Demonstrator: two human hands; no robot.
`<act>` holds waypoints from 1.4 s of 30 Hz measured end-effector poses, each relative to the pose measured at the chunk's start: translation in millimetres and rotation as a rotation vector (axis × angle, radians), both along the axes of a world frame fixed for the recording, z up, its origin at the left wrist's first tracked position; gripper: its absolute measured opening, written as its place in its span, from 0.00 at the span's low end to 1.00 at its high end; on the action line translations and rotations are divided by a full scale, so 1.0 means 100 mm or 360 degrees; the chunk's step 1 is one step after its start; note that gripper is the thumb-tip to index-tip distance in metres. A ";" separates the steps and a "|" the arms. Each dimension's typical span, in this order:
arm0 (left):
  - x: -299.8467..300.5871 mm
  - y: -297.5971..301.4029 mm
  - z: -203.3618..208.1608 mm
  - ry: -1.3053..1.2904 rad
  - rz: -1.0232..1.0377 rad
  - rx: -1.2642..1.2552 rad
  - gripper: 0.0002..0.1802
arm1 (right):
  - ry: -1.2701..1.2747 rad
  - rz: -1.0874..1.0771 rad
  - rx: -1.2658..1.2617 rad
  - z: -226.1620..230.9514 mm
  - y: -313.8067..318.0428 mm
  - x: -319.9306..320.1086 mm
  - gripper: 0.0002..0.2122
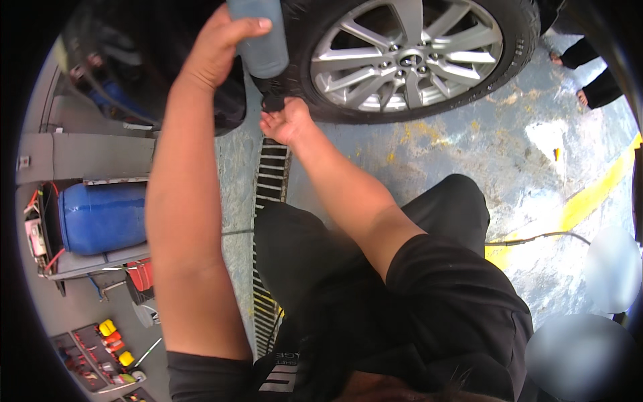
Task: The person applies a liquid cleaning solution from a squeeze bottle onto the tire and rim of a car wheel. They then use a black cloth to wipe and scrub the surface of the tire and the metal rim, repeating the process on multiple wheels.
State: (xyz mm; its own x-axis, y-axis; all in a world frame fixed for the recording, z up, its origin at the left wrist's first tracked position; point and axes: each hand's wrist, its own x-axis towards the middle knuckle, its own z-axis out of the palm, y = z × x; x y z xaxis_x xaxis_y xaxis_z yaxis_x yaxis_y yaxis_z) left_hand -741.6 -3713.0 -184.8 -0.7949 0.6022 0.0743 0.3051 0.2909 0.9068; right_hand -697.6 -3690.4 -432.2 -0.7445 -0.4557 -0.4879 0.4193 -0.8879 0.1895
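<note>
My left hand (218,47) is raised and shut around a grey-blue bottle (264,40), held upside-down in front of the black tyre (301,100) of a car wheel with a silver multi-spoke rim (408,57). My right hand (288,120) is just below, at the tyre's lower left edge, its fingers pinching a small dark pad or cloth (273,102) against the rubber. I am crouched; my knees in black trousers (442,201) fill the middle of the view.
A metal drain grate (271,174) runs down the wet concrete floor under my arms. A blue barrel (104,218) lies at left, tools and yellow bottles (110,335) below it. A yellow floor line (589,201), a thin hose (536,238) and another person's feet (583,74) are at right.
</note>
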 end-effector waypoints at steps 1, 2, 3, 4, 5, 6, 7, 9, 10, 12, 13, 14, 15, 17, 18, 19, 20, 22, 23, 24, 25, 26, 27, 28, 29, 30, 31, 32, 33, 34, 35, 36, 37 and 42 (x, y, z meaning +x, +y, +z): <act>0.26 0.14 0.04 0.0164 -0.0059 0.0246 0.42 | 0.0185 -0.0061 -0.0036 0.39 0.14 -0.01 0.18; 0.44 0.07 0.06 0.0223 -0.0114 0.0434 0.47 | 0.0337 -0.0176 -0.0046 0.86 0.27 0.08 0.18; 0.60 0.00 0.10 0.0277 -0.0192 0.0624 0.53 | 0.0487 -0.0309 -0.0056 1.21 0.46 0.18 0.18; 0.81 -0.05 0.20 0.0260 -0.0252 0.0664 0.59 | 0.0714 -0.0491 0.0071 1.37 0.65 0.12 0.17; 1.01 -0.14 0.23 0.0292 -0.0304 0.0785 0.55 | 0.0931 -0.0649 0.0195 1.46 0.79 0.08 0.17; 1.19 -0.30 0.24 0.0249 -0.0336 0.0850 0.50 | 0.1009 -0.0596 0.0200 1.52 1.03 0.16 0.17; 1.34 -0.49 0.20 0.0202 -0.0382 0.0929 0.46 | 0.1086 -0.0550 0.0221 1.58 1.34 0.27 0.17; 1.59 -0.86 0.06 -0.0017 -0.0452 0.0979 0.48 | 0.1219 -0.0647 0.0655 1.86 1.86 0.74 0.21; 1.66 -1.02 -0.05 -0.0141 -0.0412 0.0894 0.44 | 0.1209 -0.0638 0.0776 1.84 2.10 0.95 0.22; 1.82 -1.14 -0.20 -0.0255 -0.0213 0.0675 0.37 | 0.1192 -0.0595 0.0864 1.62 2.43 1.34 0.24; 1.87 -1.10 -0.28 -0.0256 -0.0072 0.0554 0.35 | 0.1180 -0.0574 0.0852 1.45 2.52 1.53 0.24; 1.91 -1.06 -0.32 -0.0258 0.0079 0.0419 0.33 | 0.1124 -0.0501 0.0830 1.35 2.48 1.72 0.25; 1.90 -0.98 -0.32 -0.0027 0.0033 0.0082 0.33 | 0.1061 -0.0438 0.0814 1.25 2.43 1.90 0.25; 1.89 -0.74 -0.16 0.0442 -0.0063 -0.0605 0.35 | 0.1002 -0.0375 0.0727 0.99 2.28 2.11 0.30; 1.90 -0.59 -0.10 0.0579 -0.0132 -0.0840 0.33 | 0.0982 -0.0353 0.0720 0.91 2.19 2.18 0.31; 1.89 -0.43 -0.06 0.0726 -0.0223 -0.0977 0.32 | 0.0962 -0.0330 0.0714 0.84 2.11 2.24 0.32; 1.89 -0.28 -0.02 0.0871 -0.0307 -0.1122 0.30 | 0.0922 -0.0334 0.0702 0.80 2.02 2.28 0.32; 1.85 -0.09 -0.02 0.1216 -0.0433 -0.1282 0.27 | 0.0861 -0.0340 0.0666 0.74 1.90 2.33 0.32; 1.82 0.00 0.00 0.1362 -0.0472 -0.1327 0.27 | 0.0895 -0.0303 0.0634 0.71 1.88 2.36 0.31; 1.81 0.10 0.04 0.1509 -0.0509 -0.1369 0.27 | 0.0929 -0.0265 0.0602 0.68 1.88 2.38 0.30; 1.81 0.19 0.08 0.1656 -0.0547 -0.1407 0.27 | 0.0964 -0.0227 0.0570 0.65 1.88 2.41 0.29; 1.84 0.27 0.15 0.1760 -0.0562 -0.1465 0.25 | 0.0972 -0.0201 0.0547 0.62 1.89 2.43 0.29; 1.84 0.33 0.16 0.1841 -0.0583 -0.1487 0.24 | 0.0952 -0.0219 0.0495 0.61 1.90 2.47 0.30; 1.83 0.40 0.17 0.1923 -0.0603 -0.1509 0.22 | 0.0933 -0.0235 0.0443 0.60 1.91 2.50 0.30; 1.83 0.46 0.18 0.2002 -0.0613 -0.1532 0.21 | 0.0917 -0.0242 0.0393 0.61 1.93 2.52 0.31; 1.84 0.51 0.20 0.2038 -0.0647 -0.1488 0.20 | 0.0910 -0.0248 0.0399 0.62 1.95 2.54 0.31; 1.85 0.56 0.23 0.2073 -0.0680 -0.1444 0.20 | 0.0902 -0.0254 0.0405 0.63 1.96 2.56 0.31; 1.86 0.61 0.23 0.2102 -0.0715 -0.1396 0.19 | 0.0890 -0.0258 0.0413 0.63 1.99 2.57 0.31; 1.87 0.65 0.22 0.2109 -0.0742 -0.1360 0.19 | 0.0872 -0.0260 0.0410 0.62 2.01 2.58 0.31; 1.87 0.69 0.21 0.2114 -0.0768 -0.1324 0.19 | 0.0855 -0.0262 0.0406 0.62 2.04 2.58 0.31; 1.89 0.73 0.22 0.2115 -0.0793 -0.1295 0.19 | 0.0836 -0.0258 0.0396 0.62 2.06 2.58 0.31; 1.89 0.77 0.23 0.2131 -0.0758 -0.1363 0.20 | 0.0878 -0.0237 0.0383 0.59 2.09 2.58 0.30; 1.89 0.81 0.26 0.2146 -0.0724 -0.1431 0.20 | 0.0919 -0.0217 0.0370 0.55 2.11 2.57 0.29; 1.92 0.86 0.27 0.2058 -0.0749 -0.1389 0.21 | 0.0919 -0.0269 0.0285 0.59 2.22 2.58 0.30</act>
State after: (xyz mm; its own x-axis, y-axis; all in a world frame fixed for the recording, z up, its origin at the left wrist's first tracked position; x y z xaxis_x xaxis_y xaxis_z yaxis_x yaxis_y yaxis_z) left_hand -550.1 -3626.6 -157.5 -0.2213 0.9746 0.0338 0.8947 0.2167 -0.3907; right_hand -439.2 -3468.2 -372.9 -0.9654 -0.2572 -0.0431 0.2607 -0.9478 -0.1834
